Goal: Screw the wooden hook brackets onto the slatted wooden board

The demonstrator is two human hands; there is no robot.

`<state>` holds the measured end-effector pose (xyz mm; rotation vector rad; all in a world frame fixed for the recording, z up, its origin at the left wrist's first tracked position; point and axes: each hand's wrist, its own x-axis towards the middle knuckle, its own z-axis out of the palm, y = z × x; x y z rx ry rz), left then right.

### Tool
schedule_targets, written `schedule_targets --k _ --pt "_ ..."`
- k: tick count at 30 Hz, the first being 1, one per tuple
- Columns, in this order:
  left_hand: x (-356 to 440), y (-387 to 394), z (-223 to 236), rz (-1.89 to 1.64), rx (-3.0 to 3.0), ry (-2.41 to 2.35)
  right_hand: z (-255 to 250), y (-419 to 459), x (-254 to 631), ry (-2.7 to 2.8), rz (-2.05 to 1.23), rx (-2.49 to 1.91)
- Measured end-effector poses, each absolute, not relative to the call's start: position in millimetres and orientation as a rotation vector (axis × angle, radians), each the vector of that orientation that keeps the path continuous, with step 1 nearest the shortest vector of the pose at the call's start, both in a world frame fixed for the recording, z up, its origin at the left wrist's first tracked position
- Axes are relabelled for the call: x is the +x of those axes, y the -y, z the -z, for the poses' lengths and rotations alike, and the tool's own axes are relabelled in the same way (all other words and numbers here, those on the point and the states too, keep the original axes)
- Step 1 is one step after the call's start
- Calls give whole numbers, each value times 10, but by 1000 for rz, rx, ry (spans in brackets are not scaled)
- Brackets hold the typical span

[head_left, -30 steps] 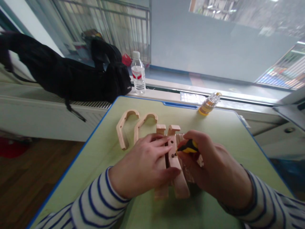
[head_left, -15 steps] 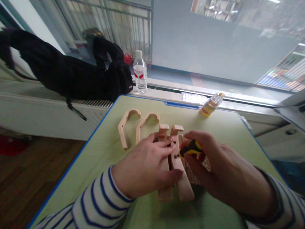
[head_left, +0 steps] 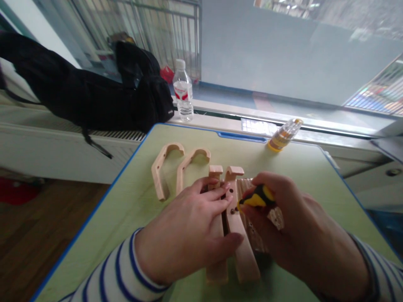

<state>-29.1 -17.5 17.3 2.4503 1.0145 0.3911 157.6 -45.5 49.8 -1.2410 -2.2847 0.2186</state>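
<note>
My right hand [head_left: 291, 222] grips a yellow-and-black screwdriver [head_left: 260, 197], its tip at a dark hole in the right wooden hooked piece [head_left: 245, 251]. The shaft is barely visible. My left hand [head_left: 192, 228] is clasped over that piece and the left wooden hooked piece [head_left: 217, 272] beside it, with thumb and fingers across both. A dark gap runs between the two pieces. Under my right hand lies a ridged wooden part [head_left: 258, 241], mostly covered. Two more curved wooden hooks, one on the far left [head_left: 160, 178] and one nearer my hand [head_left: 181, 170], lie on the table.
The pale green table [head_left: 126, 235] has a blue edge. At its far right leans a clear bottle with a yellow base [head_left: 285, 135]. A water bottle [head_left: 183, 94] and a black bag [head_left: 107, 100] rest on the window sill behind.
The view has shifted slightly. The screwdriver handle has turned a little and lies flatter, with my right hand slightly further right. My left hand keeps its hold on the wooden pieces.
</note>
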Motion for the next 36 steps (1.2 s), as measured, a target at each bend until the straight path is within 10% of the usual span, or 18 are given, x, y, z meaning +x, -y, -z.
schedule_targets --k 36 --pt "-288 186 -237 -365 2437 -987 -500 473 1654 2343 -453 -1048"
